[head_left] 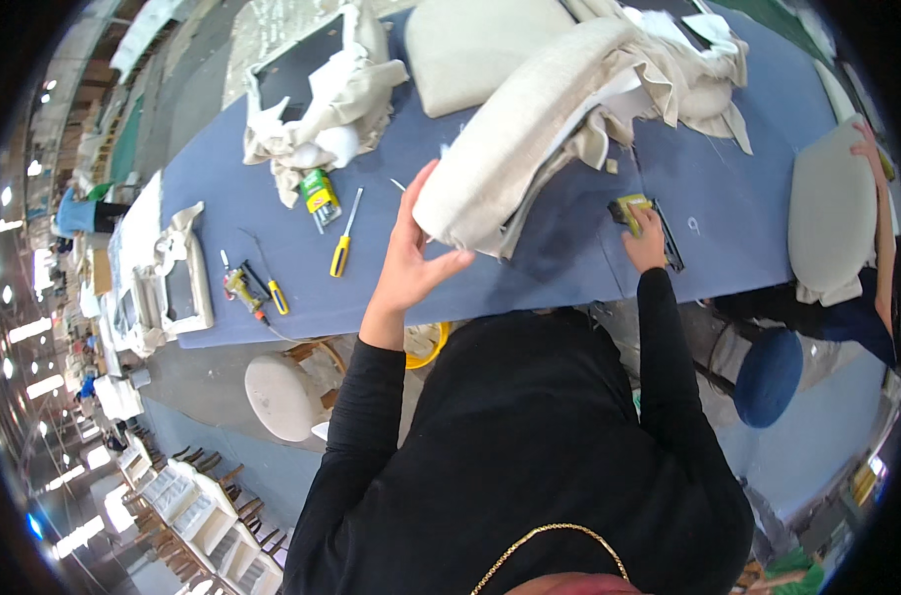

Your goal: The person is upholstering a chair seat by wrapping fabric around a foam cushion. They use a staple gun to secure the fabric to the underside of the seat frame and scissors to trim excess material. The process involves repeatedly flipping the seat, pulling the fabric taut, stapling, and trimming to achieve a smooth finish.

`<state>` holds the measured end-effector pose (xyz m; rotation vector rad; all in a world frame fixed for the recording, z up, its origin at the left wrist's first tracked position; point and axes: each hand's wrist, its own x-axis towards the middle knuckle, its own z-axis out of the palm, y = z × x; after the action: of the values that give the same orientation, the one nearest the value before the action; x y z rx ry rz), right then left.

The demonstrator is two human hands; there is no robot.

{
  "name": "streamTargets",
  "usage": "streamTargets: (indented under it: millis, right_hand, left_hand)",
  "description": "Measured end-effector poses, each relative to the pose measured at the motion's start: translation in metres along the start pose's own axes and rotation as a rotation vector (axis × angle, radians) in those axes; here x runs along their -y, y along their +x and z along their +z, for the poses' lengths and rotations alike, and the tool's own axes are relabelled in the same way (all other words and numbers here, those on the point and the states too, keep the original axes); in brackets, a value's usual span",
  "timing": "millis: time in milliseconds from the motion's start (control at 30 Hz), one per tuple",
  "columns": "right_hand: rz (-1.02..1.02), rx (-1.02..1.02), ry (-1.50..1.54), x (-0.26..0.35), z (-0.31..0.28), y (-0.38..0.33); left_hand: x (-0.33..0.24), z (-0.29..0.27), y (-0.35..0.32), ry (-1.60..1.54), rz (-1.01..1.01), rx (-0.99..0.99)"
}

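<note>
A beige fabric-covered seat back (530,124) stands tilted on the blue-topped table, with loose fabric hanging from its right side. My left hand (411,263) holds its near left end, fingers along the outer side and thumb apart in front. To the right, my right hand (646,241) is closed round a black and yellow staple gun (669,236) lying low at the table surface. A yellow-handled screwdriver (342,248) lies left of my left hand, beside a green and yellow package (320,198).
More beige padded pieces (480,50) and a part-covered frame (317,89) lie at the far side. Another tool with a cord (244,286) lies at left. At right, another person's hand (864,149) holds a padded panel (832,213). Stools (284,397) stand below the table edge.
</note>
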<state>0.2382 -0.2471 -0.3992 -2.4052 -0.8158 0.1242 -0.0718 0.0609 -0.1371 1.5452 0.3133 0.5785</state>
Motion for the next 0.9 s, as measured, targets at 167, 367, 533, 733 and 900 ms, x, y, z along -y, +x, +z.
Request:
streamTargets:
  millis: [167,367,533,733,900]
  right_hand:
    - [0.427,0.035,1.354,0.14,-0.137,0.041]
    - [0.392,-0.143,1.014,0.15,-0.2,0.036]
    - [0.31,-0.228,1.163,0.098,-0.188,0.012]
    - [0.237,0.044,0.889,0.086,-0.131,0.035]
    - [0.452,0.375,1.243,0.034,-0.071,0.018]
  left_hand:
    - [0.091,-0.006,-0.012,-0.092,-0.371,0.187]
    - [0.275,0.017,0.03,0.268,-0.8,0.082]
    - [0.241,0.032,0.054,-0.102,-0.954,0.094]
    - [0.149,-0.066,-0.019,0.508,-0.786,-0.187]
    - [0.151,-0.142,-0.09,1.157,-0.818,0.451]
